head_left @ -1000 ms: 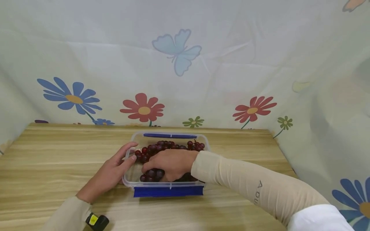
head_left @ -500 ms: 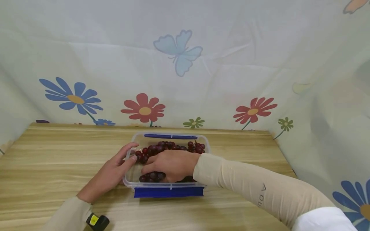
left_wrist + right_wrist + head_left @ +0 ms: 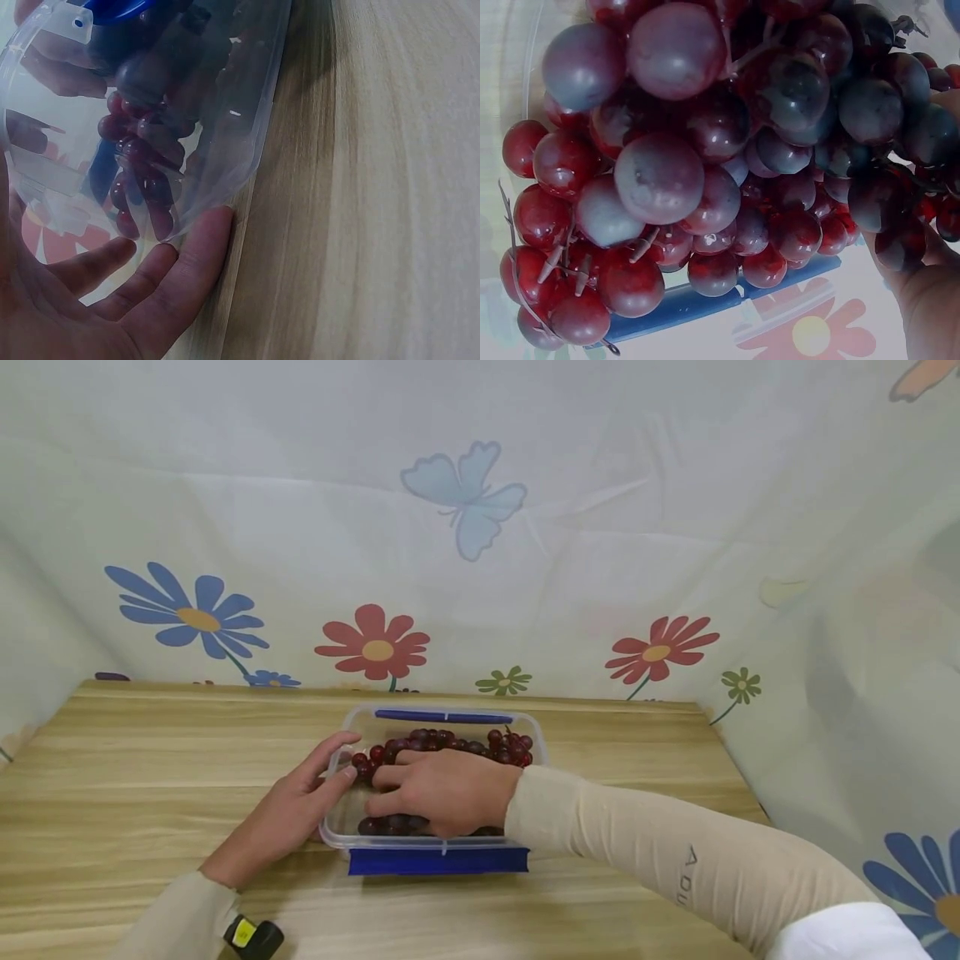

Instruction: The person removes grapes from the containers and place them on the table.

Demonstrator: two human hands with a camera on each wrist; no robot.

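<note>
Notably, grapes point(image 3: 133, 150) show through the clear container point(image 3: 232, 142) — left wrist view only.

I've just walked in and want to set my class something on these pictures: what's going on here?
A person is handling dark red grapes in an open, clear plastic box on a wood-grain tabletop. The right hand is inside the box, its fingers down among the grapes; whether it grips any is hard to tell. The left hand rests against the box's left end.
</note>
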